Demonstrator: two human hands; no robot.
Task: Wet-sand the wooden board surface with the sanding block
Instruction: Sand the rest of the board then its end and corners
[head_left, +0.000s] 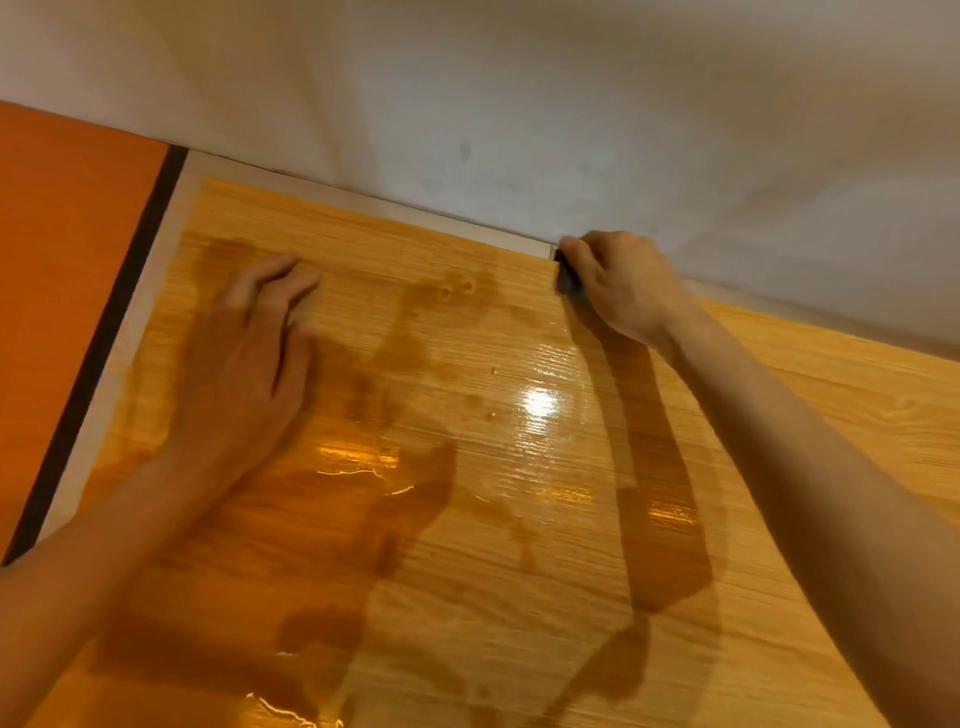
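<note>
Dark sanding block (567, 278) under right hand (618, 286), board (519, 519) far edge.

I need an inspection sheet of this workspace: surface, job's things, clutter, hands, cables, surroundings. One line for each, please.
Surface: wooden board wet, with darker patches and shiny puddles.
Job's things: dark sanding block at the board's far edge, mostly hidden by the hand.
Clutter: nothing seen.
Hands: left hand rests flat on the board, its fingers nearly straight; right hand grips the block.
Cables: nothing seen.
Surroundings: white wall behind the board; orange panel to the left, with a dark strip between it and the board's pale border.
</note>
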